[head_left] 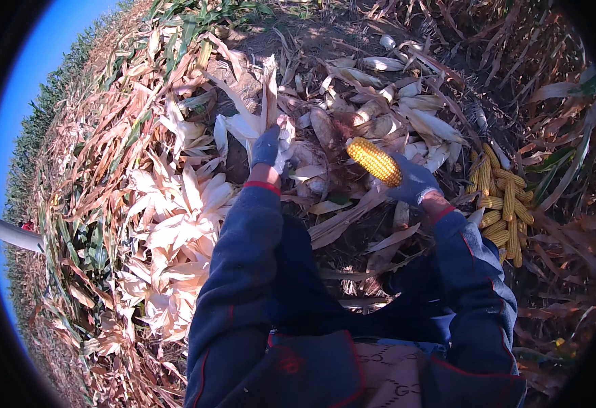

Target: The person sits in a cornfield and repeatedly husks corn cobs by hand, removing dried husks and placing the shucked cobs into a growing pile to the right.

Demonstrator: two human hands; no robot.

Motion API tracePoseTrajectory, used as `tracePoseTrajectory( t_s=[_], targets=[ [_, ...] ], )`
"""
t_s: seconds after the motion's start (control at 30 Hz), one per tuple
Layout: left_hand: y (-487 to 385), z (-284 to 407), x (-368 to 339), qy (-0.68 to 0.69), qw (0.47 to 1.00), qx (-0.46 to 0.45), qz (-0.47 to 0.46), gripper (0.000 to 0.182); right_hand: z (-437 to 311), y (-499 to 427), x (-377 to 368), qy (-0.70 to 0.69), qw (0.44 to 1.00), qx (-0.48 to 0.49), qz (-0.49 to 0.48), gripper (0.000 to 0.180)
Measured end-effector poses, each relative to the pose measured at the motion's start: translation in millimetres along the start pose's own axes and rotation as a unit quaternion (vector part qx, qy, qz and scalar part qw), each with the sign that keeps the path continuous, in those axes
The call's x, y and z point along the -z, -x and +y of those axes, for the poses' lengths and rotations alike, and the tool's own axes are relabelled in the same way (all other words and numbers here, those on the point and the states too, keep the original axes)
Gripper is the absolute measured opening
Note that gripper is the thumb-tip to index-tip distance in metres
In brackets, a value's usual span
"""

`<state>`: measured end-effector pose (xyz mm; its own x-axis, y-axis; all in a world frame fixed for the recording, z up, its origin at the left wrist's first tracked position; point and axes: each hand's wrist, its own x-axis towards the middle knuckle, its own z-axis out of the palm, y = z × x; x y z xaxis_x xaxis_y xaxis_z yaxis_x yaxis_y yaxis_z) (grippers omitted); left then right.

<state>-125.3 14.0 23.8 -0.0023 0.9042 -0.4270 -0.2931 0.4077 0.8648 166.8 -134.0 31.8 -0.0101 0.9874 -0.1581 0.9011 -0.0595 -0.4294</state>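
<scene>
Gripped at one end in my gloved right hand (414,179) is a husked yellow corn cob (374,161), its other end pointing up and to the left. My left hand (268,149), also gloved, is closed around peeled-back pale corn husks (244,125) that fan out above it. Between and beyond the hands lie several corn ears still in dry husks (433,125). A heap of loose stripped husks (191,204) spreads to the left of my left forearm.
Several bare yellow cobs (507,204) are piled on the ground right of my right forearm. Dry corn stalks and leaves (573,245) border the right side. Green leaves (191,25) lie at the upper left. A pale curved pole-like object (15,234) enters at the far left.
</scene>
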Motion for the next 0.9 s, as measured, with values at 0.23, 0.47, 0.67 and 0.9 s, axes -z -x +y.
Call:
tracePoseTrajectory(
  t_s=[0.23,0.47,0.67,0.9],
  targets=[
    [3,0,243,0.126,0.956,0.023,0.263,0.026,217,48,61,-0.221,0.922,-0.277,0.154,0.059],
    [93,-19,408,-0.267,0.745,-0.009,0.611,0.037,355,175,154,0.067,0.788,-0.464,0.4,0.065],
    [-8,-68,265,-0.221,0.959,-0.039,0.172,0.025,139,62,101,-0.284,0.938,-0.068,0.186,0.037],
    [-116,-101,56,-0.506,0.811,-0.29,-0.057,0.035,21,14,37,0.007,0.983,0.017,-0.182,0.047]
  ],
)
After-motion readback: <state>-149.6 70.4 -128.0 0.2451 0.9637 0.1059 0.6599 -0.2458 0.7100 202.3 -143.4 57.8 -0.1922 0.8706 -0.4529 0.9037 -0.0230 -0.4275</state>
